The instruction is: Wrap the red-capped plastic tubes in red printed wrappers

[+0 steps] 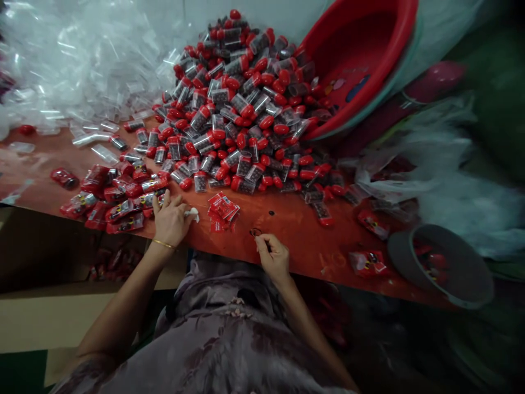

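My left hand [171, 220], fingers spread, rests at the right edge of a pile of red wrapped packets [123, 191]. A small white piece [192, 214] shows by its thumb. My right hand [274, 254] pinches a small dark ring-shaped item [255, 232] at the front of the orange table [299, 235]. Between the hands lies a small stack of red printed cards [223, 210]. Beyond them rises a large heap of clear tubes with red caps [229, 120], filled with something dark.
Clear empty tubes [102, 60] are heaped at the back left. A red basin [369, 60] leans at the back right. A grey bowl [471, 273] and a wrapped packet [368, 263] sit at the right. Below the left edge is an open box [69, 312].
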Action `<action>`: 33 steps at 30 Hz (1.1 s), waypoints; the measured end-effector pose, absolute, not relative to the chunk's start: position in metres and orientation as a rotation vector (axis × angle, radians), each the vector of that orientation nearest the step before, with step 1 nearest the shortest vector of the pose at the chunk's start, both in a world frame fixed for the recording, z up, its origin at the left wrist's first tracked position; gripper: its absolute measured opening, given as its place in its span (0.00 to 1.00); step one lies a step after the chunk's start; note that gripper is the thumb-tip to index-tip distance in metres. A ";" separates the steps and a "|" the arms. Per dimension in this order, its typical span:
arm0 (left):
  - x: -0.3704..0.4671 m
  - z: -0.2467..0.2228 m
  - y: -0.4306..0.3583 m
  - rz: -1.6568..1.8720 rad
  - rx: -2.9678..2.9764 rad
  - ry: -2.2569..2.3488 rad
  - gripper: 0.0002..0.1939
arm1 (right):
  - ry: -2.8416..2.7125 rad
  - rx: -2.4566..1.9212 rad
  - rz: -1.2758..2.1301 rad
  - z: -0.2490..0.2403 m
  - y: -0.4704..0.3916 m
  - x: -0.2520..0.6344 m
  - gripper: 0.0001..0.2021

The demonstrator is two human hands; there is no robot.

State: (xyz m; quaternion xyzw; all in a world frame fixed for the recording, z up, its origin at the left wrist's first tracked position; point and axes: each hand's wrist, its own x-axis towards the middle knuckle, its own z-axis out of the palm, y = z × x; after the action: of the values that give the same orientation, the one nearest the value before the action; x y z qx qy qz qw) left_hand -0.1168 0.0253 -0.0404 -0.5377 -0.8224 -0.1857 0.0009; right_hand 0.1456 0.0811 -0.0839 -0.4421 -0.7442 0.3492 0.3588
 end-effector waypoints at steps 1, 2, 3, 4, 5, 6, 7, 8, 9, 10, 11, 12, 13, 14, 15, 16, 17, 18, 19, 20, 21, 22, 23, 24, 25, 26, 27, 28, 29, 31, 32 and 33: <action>-0.121 -0.044 0.029 -0.582 -1.708 -2.553 0.09 | -1.916 -1.137 0.907 -0.083 0.081 0.145 0.12; -0.123 -0.046 0.032 -0.606 -1.719 -2.529 0.10 | -1.913 -1.134 0.914 -0.083 0.081 0.145 0.12; -0.124 -0.047 0.036 -0.643 -1.720 -2.509 0.11 | -1.908 -1.132 0.921 -0.082 0.081 0.145 0.12; -0.123 -0.048 0.039 -0.687 -1.703 -2.493 0.12 | -1.901 -1.131 0.926 -0.082 0.081 0.145 0.12; -0.120 -0.047 0.041 -0.733 -1.671 -2.480 0.13 | -1.894 -1.130 0.934 -0.081 0.081 0.144 0.12; -0.115 -0.044 0.044 -0.775 -1.635 -2.468 0.14 | -1.887 -1.128 0.943 -0.081 0.082 0.144 0.12; -0.109 -0.041 0.046 -0.805 -1.612 -2.454 0.15 | -1.880 -1.125 0.954 -0.081 0.082 0.144 0.12; -0.102 -0.039 0.048 -0.822 -1.612 -2.439 0.16 | -1.873 -1.122 0.967 -0.081 0.082 0.144 0.12; -0.095 -0.036 0.050 -0.825 -1.636 -2.423 0.18 | -1.865 -1.120 0.978 -0.081 0.082 0.144 0.12; -0.088 -0.036 0.052 -0.814 -1.687 -2.408 0.20 | -1.858 -1.119 0.986 -0.081 0.082 0.144 0.12; -0.082 -0.036 0.055 -0.790 -1.754 -2.396 0.21 | -1.852 -1.119 0.992 -0.081 0.082 0.144 0.12; -0.077 -0.039 0.059 -0.764 -1.809 -2.393 0.22 | -1.849 -1.118 0.995 -0.081 0.082 0.145 0.12; -0.073 -0.043 0.062 -0.742 -1.846 -2.402 0.21 | -1.847 -1.117 0.995 -0.081 0.082 0.145 0.12; -0.070 -0.048 0.065 -0.728 -1.859 -2.422 0.20 | -1.850 -1.114 0.996 -0.082 0.083 0.145 0.11; -0.069 -0.052 0.068 -0.725 -1.849 -2.449 0.19 | -1.854 -1.112 0.997 -0.082 0.083 0.144 0.12; -0.068 -0.057 0.070 -0.736 -1.823 -2.477 0.17 | -1.859 -1.112 0.999 -0.082 0.083 0.144 0.12; -0.068 -0.060 0.072 -0.756 -1.793 -2.501 0.15 | -1.863 -1.113 0.999 -0.083 0.083 0.144 0.12; -0.068 -0.062 0.072 -0.778 -1.769 -2.515 0.14 | -1.864 -1.113 1.001 -0.083 0.083 0.145 0.12; -0.068 -0.063 0.072 -0.796 -1.757 -2.517 0.14 | -1.864 -1.114 1.003 -0.083 0.083 0.145 0.12; -0.068 -0.063 0.070 -0.812 -1.753 -2.510 0.13 | -1.860 -1.113 1.006 -0.084 0.083 0.145 0.12; -0.067 -0.062 0.068 -0.823 -1.757 -2.495 0.14 | -1.856 -1.112 1.012 -0.084 0.083 0.145 0.12; -0.066 -0.060 0.066 -0.833 -1.759 -2.479 0.14 | -1.847 -1.111 1.020 -0.083 0.083 0.145 0.12; -0.064 -0.058 0.064 -0.847 -1.754 -2.464 0.15 | -1.834 -1.113 1.034 -0.083 0.083 0.145 0.12; -0.061 -0.055 0.062 -0.865 -1.746 -2.451 0.15 | -1.817 -1.117 1.056 -0.081 0.084 0.143 0.12; -0.058 -0.052 0.059 -0.885 -1.738 -2.438 0.16 | -1.788 -1.121 1.085 -0.079 0.086 0.140 0.12; -0.055 -0.049 0.058 -0.906 -1.736 -2.425 0.16 | -1.751 -1.124 1.123 -0.077 0.088 0.136 0.12; -0.052 -0.046 0.056 -0.925 -1.745 -2.410 0.16 | -1.708 -1.122 1.167 -0.074 0.091 0.130 0.11; -0.048 -0.042 0.055 -0.943 -1.761 -2.395 0.16 | -1.665 -1.112 1.215 -0.070 0.095 0.123 0.11; -0.045 -0.039 0.054 -0.961 -1.784 -2.379 0.16 | -1.626 -1.095 1.263 -0.066 0.099 0.115 0.12; -0.039 -0.033 0.053 -0.999 -1.837 -2.348 0.15 | -1.589 -1.041 1.335 -0.058 0.107 0.099 0.13; -0.036 -0.031 0.052 -1.030 -1.860 -2.337 0.15 | -1.592 -1.012 1.346 -0.055 0.111 0.091 0.12; -0.035 -0.030 0.052 -1.082 -1.872 -2.334 0.15 | -1.599 -0.985 1.342 -0.051 0.114 0.085 0.11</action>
State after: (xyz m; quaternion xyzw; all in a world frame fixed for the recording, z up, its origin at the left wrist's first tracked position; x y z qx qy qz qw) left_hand -0.0347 0.0520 -0.0296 -0.5884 -0.7333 -0.3401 -0.0201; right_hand 0.0852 0.1138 -0.0511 -0.3902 -0.6336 0.5316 0.4046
